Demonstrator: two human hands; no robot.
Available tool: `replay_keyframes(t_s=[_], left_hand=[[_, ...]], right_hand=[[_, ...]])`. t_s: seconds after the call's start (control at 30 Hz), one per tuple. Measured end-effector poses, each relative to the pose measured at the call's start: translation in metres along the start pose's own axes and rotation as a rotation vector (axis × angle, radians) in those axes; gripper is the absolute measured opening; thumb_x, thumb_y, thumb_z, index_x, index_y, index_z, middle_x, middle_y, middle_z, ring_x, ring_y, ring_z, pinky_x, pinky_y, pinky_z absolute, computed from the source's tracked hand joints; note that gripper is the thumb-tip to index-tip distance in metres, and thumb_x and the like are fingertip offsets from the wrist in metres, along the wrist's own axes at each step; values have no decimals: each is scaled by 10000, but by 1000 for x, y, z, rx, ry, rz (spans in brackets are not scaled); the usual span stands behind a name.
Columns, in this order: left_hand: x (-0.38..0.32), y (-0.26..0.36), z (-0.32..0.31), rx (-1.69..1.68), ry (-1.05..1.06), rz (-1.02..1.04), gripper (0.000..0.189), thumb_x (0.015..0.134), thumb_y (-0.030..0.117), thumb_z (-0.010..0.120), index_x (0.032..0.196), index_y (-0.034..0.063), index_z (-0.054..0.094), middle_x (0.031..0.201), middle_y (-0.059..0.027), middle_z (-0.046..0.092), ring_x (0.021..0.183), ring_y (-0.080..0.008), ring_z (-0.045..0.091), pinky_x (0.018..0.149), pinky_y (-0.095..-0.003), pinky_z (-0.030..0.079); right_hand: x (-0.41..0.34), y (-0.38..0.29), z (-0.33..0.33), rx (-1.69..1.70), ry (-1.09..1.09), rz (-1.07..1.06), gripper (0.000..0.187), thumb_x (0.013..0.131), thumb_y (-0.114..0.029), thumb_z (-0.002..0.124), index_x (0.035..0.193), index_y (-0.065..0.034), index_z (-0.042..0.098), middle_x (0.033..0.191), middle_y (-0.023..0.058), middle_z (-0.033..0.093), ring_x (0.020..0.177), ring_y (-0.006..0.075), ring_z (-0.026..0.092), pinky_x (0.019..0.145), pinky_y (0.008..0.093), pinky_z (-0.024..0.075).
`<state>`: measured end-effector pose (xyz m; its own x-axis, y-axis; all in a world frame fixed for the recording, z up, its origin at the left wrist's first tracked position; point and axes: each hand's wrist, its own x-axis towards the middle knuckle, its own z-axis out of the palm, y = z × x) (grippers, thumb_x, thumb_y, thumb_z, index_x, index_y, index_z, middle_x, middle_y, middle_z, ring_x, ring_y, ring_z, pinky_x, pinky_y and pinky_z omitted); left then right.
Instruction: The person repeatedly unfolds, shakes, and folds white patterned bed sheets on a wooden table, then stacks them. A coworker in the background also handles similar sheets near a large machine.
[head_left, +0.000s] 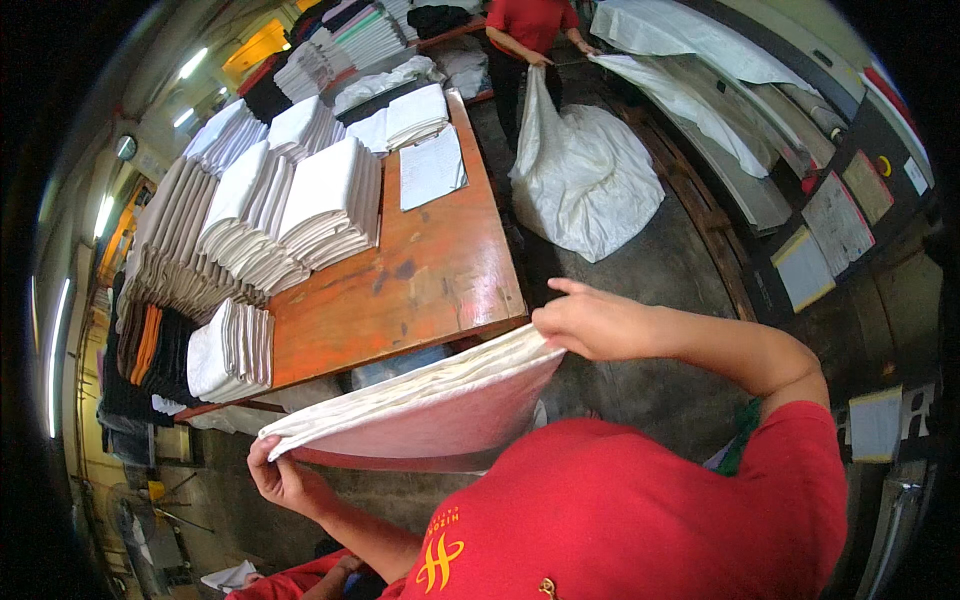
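A white cloth (420, 405), gathered in several layers along its upper edge, hangs stretched between my two hands in front of my red shirt. My left hand (281, 476) pinches its left end, below the near corner of the stacked linens. At the other end, beside the corner of the wooden table, my right hand (589, 319) grips the cloth with one finger pointing out. The cloth's lower part sags, and its surface looks reddish and thin there.
The wooden table (420, 262) bears stacks of folded white cloths (330, 195), beige cloths (169, 217) and a written sheet (431, 169). Beyond it a co-worker (529, 34) in red holds a large white cloth (589, 180) that spreads over the floor. Another person's arm (330, 577) shows at bottom left.
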<state>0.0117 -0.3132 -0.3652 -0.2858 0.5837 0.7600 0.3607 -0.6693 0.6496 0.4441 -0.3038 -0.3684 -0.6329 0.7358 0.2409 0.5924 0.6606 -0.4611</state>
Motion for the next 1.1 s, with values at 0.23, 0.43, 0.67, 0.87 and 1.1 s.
replay_keyframes(t_s=[0.23,0.43,0.67,0.87,1.1], left_hand=[[16,-4,-20,-81,128,-33,100,891,4,555,989,17,575,1007,-61,582,969,-165,532,906,-319,410],[31,2,-18,-177,185,-22,96,901,-14,539,987,10,574,1010,-66,592,922,-140,552,829,-268,442],[59,10,6,34,17,7,199,871,-85,483,1004,11,595,1012,-46,590,906,-115,531,810,-253,421],[184,61,-29,35,63,73,399,928,296,580,1198,8,526,1117,-142,577,961,-238,571,853,-367,479],[294,-50,-22,-38,-214,-122,260,931,200,605,1124,25,595,966,-3,616,842,-68,565,739,-205,444]], right_hand=[[-2,-47,-63,-100,37,-339,58,823,-32,491,881,-39,499,756,98,530,820,296,598,1103,526,254],[-13,-63,-86,-172,38,-299,62,831,-74,515,882,-42,503,752,79,498,842,260,584,1094,535,250],[9,-38,-85,-318,150,-163,43,806,-79,553,846,-69,538,776,82,523,859,274,576,1024,517,324],[66,-59,-181,-414,515,-541,164,796,-99,653,946,-59,598,859,69,608,867,250,594,988,436,359],[131,-69,-142,-234,0,-473,77,844,-110,591,912,-80,574,794,82,657,797,237,650,888,418,403]])
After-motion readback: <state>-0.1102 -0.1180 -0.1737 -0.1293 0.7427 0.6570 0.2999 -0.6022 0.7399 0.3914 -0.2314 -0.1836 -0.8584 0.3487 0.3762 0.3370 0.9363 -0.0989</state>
